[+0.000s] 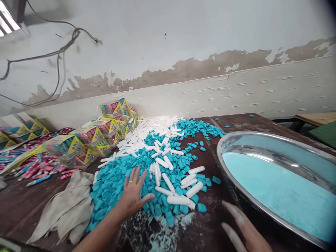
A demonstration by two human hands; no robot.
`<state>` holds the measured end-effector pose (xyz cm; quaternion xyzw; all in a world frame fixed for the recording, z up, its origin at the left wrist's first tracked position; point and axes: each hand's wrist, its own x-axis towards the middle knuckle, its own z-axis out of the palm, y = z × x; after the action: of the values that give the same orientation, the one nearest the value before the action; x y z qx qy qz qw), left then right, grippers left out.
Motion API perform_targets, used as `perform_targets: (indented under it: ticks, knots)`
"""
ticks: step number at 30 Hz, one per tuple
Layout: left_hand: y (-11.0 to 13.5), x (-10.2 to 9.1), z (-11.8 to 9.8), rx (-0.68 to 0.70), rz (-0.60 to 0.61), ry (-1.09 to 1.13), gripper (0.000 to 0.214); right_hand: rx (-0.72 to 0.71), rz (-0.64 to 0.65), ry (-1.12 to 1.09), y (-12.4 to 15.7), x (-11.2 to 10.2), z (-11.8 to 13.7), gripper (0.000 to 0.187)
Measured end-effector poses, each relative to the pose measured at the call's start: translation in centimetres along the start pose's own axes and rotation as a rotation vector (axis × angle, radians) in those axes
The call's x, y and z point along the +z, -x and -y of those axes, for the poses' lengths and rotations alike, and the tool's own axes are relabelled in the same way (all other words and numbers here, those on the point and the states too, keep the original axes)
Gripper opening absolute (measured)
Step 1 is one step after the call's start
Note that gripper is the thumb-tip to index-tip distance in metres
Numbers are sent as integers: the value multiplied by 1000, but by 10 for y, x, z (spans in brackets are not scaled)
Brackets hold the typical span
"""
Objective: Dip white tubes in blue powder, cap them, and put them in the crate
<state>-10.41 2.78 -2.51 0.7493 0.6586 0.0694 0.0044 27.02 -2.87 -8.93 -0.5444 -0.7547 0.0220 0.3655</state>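
My left hand reaches over a pile of small teal caps, its fingers spread and nothing held in them. White plastic tubes lie among the caps just right of that hand. My right hand, at the lower right, is partly cut off by the frame edge; its visible fingers are apart and carry whitish powder. It hovers near the table edge beside a large metal basin holding light-blue powder. Spilled pale powder coats the dark table between my hands.
A crumpled beige cloth lies left of the caps. Behind it stand clear packs with yellow labels, and loose pink and blue pens. More white tubes are heaped toward the wall. Cables hang on the peeling wall.
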Motion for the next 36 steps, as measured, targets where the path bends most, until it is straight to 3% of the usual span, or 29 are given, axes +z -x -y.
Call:
perform_targets:
  ticks: [3,5,8,11,16,21,27,30,33,36]
  knots:
    - [16,16,10,-264,-187,-15,76,159,70,-53,-56,33,-1,52]
    - [14,24,11,-330,-270,-23,70,173,111,-32,-90,57,-3,61]
    - [6,34,11,-341,-304,-23,66,167,194,38,-124,90,4,61]
    - [0,43,11,-311,-338,-40,64,187,235,-37,-142,113,29,58]
    - [-4,47,11,-314,-359,-16,61,411,150,-509,-169,138,80,67]
    - [-12,45,8,-303,-361,151,56,438,199,-806,-190,165,121,66]
    - [-16,37,30,-137,-326,721,67,335,320,-1059,-198,182,174,62]
    - [-8,28,51,-210,-362,943,62,196,341,-1025,-196,179,200,56]
    - [1,19,71,-243,-421,1017,61,-16,422,-914,-193,174,226,53]
    - [8,12,83,-274,-442,948,58,-156,521,-825,-191,162,242,50]
